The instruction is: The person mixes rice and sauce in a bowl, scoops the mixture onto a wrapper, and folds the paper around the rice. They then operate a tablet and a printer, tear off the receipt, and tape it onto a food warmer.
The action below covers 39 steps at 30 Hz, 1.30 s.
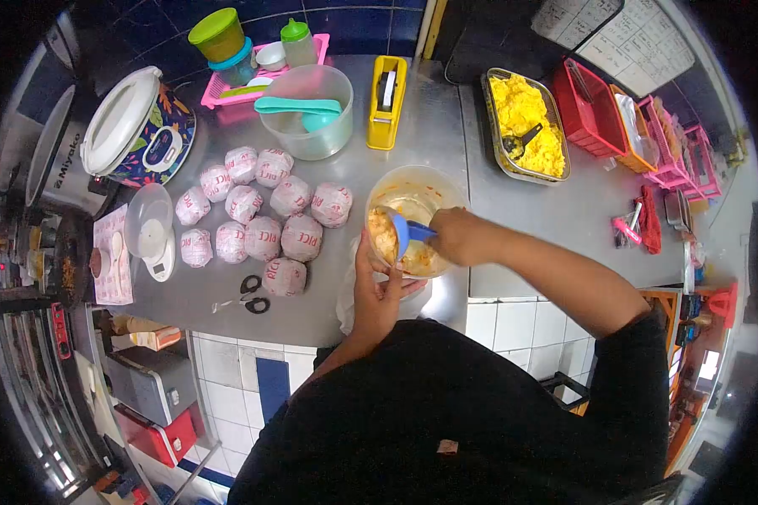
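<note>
My right hand (456, 238) is closed round the handle of a blue utensil (405, 234), possibly a spoon or spatula, over a translucent plastic tub (438, 181). Orange smears coat the tub's inside wall. At the tub's left front, my left hand (381, 295) curls, thumb and fingers apart, round a portion of creamy orange-and-white food (383, 233). Whether a small cup holds this food is hard to tell. The blue utensil touches its right side. Below the tub, some white plastic (345, 295) shows beside my left wrist.
Several paper-wrapped balls printed "RICE" (301, 237) sit left, with black scissors (253, 295) in front. A kitchen scale (162, 263), rice cooker (126, 126), clear bowl (312, 143) and yellow tape dispenser (387, 101) stand around. At right is a glass dish of yellow food (526, 172).
</note>
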Motion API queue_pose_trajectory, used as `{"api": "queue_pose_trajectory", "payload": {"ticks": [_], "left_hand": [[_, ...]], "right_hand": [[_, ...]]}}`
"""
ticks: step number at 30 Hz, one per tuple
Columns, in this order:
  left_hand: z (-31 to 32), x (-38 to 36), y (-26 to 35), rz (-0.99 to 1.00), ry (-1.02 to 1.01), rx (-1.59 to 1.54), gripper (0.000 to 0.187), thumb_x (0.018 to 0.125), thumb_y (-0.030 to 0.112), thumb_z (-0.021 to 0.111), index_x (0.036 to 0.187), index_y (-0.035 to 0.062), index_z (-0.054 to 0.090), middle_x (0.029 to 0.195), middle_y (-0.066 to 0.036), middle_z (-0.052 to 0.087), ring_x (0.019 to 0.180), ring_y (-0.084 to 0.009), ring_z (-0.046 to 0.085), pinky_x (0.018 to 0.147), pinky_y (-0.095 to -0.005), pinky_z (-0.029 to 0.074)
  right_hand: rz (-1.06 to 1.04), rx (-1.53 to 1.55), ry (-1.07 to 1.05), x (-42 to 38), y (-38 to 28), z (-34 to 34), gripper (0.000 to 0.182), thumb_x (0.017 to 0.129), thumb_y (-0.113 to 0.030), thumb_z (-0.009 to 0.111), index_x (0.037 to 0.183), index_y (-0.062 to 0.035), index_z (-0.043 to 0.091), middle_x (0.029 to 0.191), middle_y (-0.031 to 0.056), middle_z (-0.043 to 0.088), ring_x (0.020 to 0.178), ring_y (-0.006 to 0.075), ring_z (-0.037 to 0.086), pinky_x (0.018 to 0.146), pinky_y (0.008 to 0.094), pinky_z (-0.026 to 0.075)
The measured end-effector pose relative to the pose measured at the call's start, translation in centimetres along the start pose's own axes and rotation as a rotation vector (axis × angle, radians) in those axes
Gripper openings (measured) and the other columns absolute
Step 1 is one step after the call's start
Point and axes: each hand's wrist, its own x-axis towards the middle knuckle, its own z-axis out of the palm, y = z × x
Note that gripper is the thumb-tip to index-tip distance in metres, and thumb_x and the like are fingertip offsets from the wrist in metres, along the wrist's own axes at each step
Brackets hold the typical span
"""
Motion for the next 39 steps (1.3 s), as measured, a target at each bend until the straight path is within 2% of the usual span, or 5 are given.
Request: {"api": "queue_pose_trajectory", "payload": {"ticks": [4, 24, 27, 33, 39], "left_hand": [[0.5, -0.4, 0.0, -0.036, 0.075, -0.020, 0.072, 0.091, -0.003, 0.046, 0.145, 0.0149, 0.001, 0.100, -0.005, 0.035, 0.100, -0.0275, 0.056, 0.085, -0.0470, 0.055], [-0.6, 0.4, 1.0, -0.026, -0.086, 0.036, 0.075, 0.090, -0.005, 0.044, 0.145, 0.0131, -0.004, 0.110, -0.016, 0.043, 0.099, -0.0315, 0.060, 0.083, -0.0403, 0.056], [-0.5, 0.4, 1.8, -0.043, -0.068, 0.101, 0.075, 0.088, -0.008, 0.044, 0.146, 0.0122, 0.001, 0.105, -0.014, 0.044, 0.094, -0.0302, 0.062, 0.081, -0.0383, 0.058], [-0.7, 0.4, 2.0, -0.073, -0.035, 0.167, 0.076, 0.086, -0.011, 0.045, 0.146, 0.0106, 0.005, 0.096, -0.010, 0.043, 0.095, -0.0298, 0.061, 0.081, -0.0394, 0.058], [-0.7, 0.9, 1.7, -0.060, -0.038, 0.120, 0.076, 0.088, -0.005, 0.048, 0.146, 0.0102, 0.001, 0.096, -0.011, 0.042, 0.093, -0.0286, 0.061, 0.081, -0.0387, 0.058]], "right_hand": [[0.361, 0.488, -0.267, -0.5, 0.4, -3.8, 0.028, 0.085, -0.021, 0.054, 0.086, 0.0058, 0.064, 0.085, 0.0250, 0.064, 0.075, 0.0370, 0.064, 0.067, 0.0442, 0.050], [-0.063, -0.015, -0.119, 1.3, 1.8, -1.9, 0.027, 0.080, -0.020, 0.059, 0.085, 0.0056, 0.065, 0.078, 0.0252, 0.064, 0.070, 0.0367, 0.063, 0.065, 0.0434, 0.049], [0.316, 0.394, -0.342, 0.4, 2.0, -5.6, 0.031, 0.081, -0.024, 0.056, 0.086, 0.0063, 0.064, 0.080, 0.0263, 0.062, 0.069, 0.0389, 0.061, 0.066, 0.0435, 0.048], [0.077, -0.609, -0.026, 0.0, -1.2, -5.2, 0.020, 0.081, -0.021, 0.059, 0.088, -0.0061, 0.071, 0.085, 0.0164, 0.069, 0.080, 0.0280, 0.068, 0.066, 0.0395, 0.054], [-0.009, -0.456, -0.174, -0.9, -3.3, 0.0, 0.019, 0.079, -0.014, 0.060, 0.090, -0.0014, 0.069, 0.092, 0.0190, 0.067, 0.086, 0.0289, 0.067, 0.071, 0.0394, 0.055]]}}
